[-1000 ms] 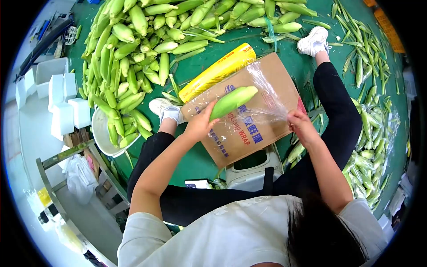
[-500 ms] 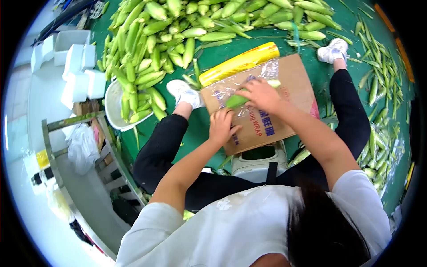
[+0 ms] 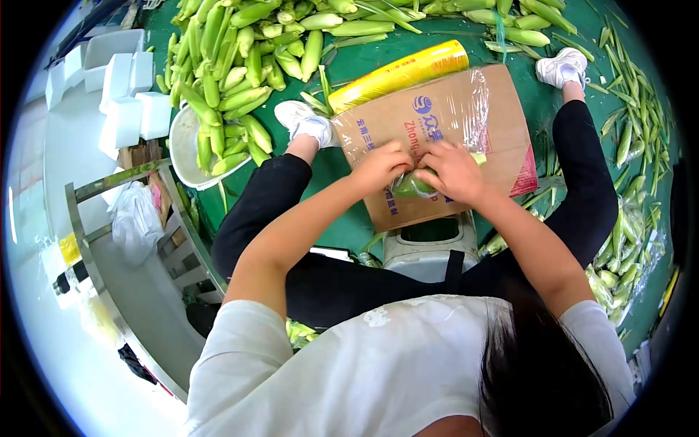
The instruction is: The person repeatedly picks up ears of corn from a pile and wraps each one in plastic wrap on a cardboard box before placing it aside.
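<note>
Grips of both hands drawn in at a film-wrapped corn cob [image 3: 415, 186] on a box [image 3: 502, 109]
Left hand [image 3: 381, 169] pinches film [image 3: 397, 183] at the cob's left end; right hand [image 3: 455, 173], nearer its middle, curls over it; long axis roughly left to right

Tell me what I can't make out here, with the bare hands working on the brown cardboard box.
All in the head view:
- Green corn ear in clear film: its middle is hidden by the right hand.
- Left hand: its grip is unclear, fingertips bunched.
- Brown cardboard box: red lettering partly covered by the hands.
- Green corn heap: cut off by the top edge.
- White plastic tub: bottom hidden by corn.
</note>
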The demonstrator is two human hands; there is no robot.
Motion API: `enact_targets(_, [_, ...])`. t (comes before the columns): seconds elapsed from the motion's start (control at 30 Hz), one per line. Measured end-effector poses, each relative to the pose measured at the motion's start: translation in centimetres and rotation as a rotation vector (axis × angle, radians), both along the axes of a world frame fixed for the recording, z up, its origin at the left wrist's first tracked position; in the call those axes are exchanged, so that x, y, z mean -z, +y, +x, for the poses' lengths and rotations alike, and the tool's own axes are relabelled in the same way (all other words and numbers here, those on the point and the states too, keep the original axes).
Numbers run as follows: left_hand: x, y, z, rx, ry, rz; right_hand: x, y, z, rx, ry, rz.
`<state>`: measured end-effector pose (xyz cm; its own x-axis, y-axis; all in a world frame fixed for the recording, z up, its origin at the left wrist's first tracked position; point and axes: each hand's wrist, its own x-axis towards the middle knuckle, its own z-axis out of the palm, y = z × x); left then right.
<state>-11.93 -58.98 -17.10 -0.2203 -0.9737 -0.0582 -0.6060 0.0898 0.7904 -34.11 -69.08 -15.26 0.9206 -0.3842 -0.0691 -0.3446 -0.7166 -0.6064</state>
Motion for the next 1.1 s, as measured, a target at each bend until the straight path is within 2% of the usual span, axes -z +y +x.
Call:
enact_targets(0.03, [0.5,-1.7,-0.5,0.019,-0.036,0.000,0.8,-0.2,0.9,0.060,-0.097,-0.142])
enact_targets(0.13, [-0.8,-9.0,-0.4,0.068,-0.549,0.183,1.5,-1.6,4.3,0.392,-0.124,-0.444])
enact_targets(0.2, [-3.7,-14.5,2.8,0.121,-0.791,0.356,3.7,-4.9,7.2,0.553,-0.130,-0.431])
enact_targets(0.23, [-5.6,-16.5,4.3,-0.066,-0.768,0.333,4.3,-6.1,8.1,0.633,-0.140,-0.429])
enact_targets(0.27, [-5.5,-18.3,7.0,-0.170,-0.539,0.325,3.6,-7.3,8.4,0.558,-0.080,-0.172])
enact_targets(0.33, [-6.4,-20.2,8.8,-0.242,-0.436,0.198,0.5,-10.2,8.8,0.394,0.044,0.338])
enact_targets(0.37, [-5.7,-20.7,8.7,-0.202,-0.283,0.120,-1.6,-9.5,8.8,0.276,0.273,0.286])
enact_targets(0.4, [-4.5,-20.9,8.0,-0.163,-0.124,0.047,-1.5,-7.8,8.1,0.213,0.163,0.092])
enact_targets(0.47, [-2.4,-20.5,4.1,0.022,0.186,0.140,0.4,-4.7,6.6,0.084,-0.043,-0.298])
enact_targets(0.57, [2.1,-17.4,-1.4,0.354,-0.172,-0.011,2.0,-4.8,6.3,0.102,-0.135,-0.398])
enact_targets(0.67, [2.9,-16.6,-2.0,0.333,-0.119,0.005,-0.5,-4.8,5.4,-0.103,0.236,0.064])
enact_targets(0.7, [2.6,-16.0,-2.5,0.400,-0.327,-0.146,-0.9,-5.0,5.6,-0.204,0.378,0.280])
enact_targets(0.77, [3.3,-14.9,-3.3,0.456,-0.507,-0.284,0.1,-3.0,6.2,-0.744,0.780,0.628])
enact_targets(0.8, [3.5,-15.1,-3.4,0.488,-0.610,-0.370,1.0,0.1,3.3,-0.710,0.684,0.907])
enact_targets(0.87, [2.9,-14.6,-4.0,0.406,-0.615,-0.345,0.9,6.5,-0.9,-0.467,0.910,1.847])
enact_targets(0.9, [2.7,-13.8,-4.9,0.367,-0.652,-0.326,-1.8,5.9,-1.5,-0.607,0.704,1.652])
enact_targets(0.93, [2.8,-12.6,-6.1,0.333,-0.687,-0.295,-5.1,4.9,-2.8,-0.654,0.488,1.242])
enact_targets(0.97, [3.3,-11.4,-7.6,0.359,-0.575,-0.226,-8.3,3.6,-4.2,-0.555,0.379,1.303])
enact_targets(1.0, [5.1,-9.3,-9.8,0.431,-0.619,-0.409,-9.9,3.0,-6.3,-0.407,0.240,1.306])
enact_targets(1.03, [6.1,-6.7,-11.9,0.505,-0.654,-0.596,-12.4,1.6,-7.7,-0.186,0.233,1.747])
enact_targets(1.07, [4.5,-4.1,-13.6,0.493,-0.317,-0.308,-12.4,2.2,-10.4,0.154,-0.141,1.734])
enact_targets(1.1, [2.7,-1.4,-16.0,0.475,0.020,-0.035,-13.2,2.1,-11.8,0.386,-0.274,1.775])
